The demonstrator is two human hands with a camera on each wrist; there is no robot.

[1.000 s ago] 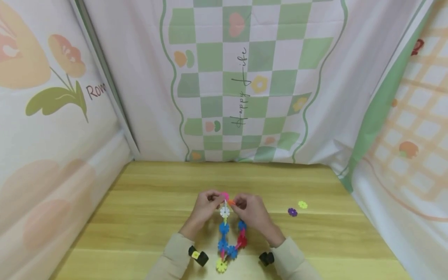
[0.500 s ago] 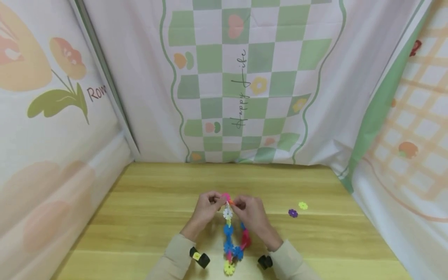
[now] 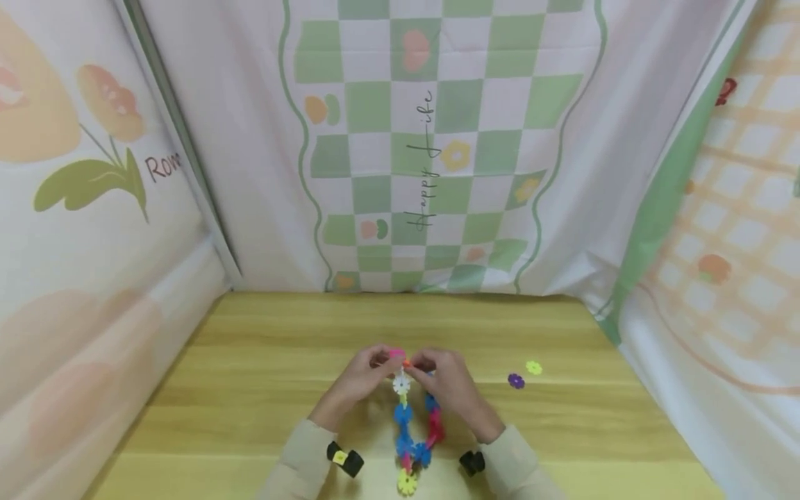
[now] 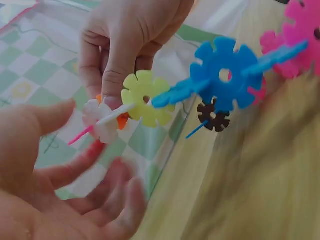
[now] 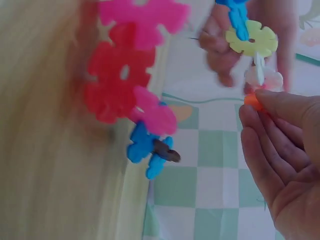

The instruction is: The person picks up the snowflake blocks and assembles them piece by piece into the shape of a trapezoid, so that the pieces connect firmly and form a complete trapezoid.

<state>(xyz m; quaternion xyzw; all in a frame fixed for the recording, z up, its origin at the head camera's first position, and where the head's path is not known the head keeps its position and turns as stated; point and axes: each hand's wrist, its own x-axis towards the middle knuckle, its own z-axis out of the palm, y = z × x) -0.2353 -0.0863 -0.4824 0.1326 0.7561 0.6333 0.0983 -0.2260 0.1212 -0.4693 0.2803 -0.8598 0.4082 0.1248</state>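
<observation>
A chain of interlocking flower-shaped plastic discs hangs between and below the hands, with a white disc [image 3: 401,385], blue discs [image 3: 403,414] and a yellow disc [image 3: 407,482] in it. My right hand [image 3: 453,389] pinches an orange disc [image 5: 253,102] between thumb and fingertips, against the chain's white end. At that same end a pink disc [image 4: 81,135] shows edge-on beside my left hand [image 4: 75,185]. The left thumb stands apart from this disc and the blurred fingers are spread; the index finger lies close to it. A brown disc [image 4: 213,115] marks the chain's other end.
On the wooden table [image 3: 281,319], a purple disc [image 3: 516,380] and a loose yellow-green disc [image 3: 533,367] lie to the right of the hands. Patterned curtains [image 3: 431,173] enclose the back and sides.
Both hands stay close together at the chain's top end. The hanging chain has swung slightly, and the left fingers have shifted around the pink disc. The loose discs lie still.
</observation>
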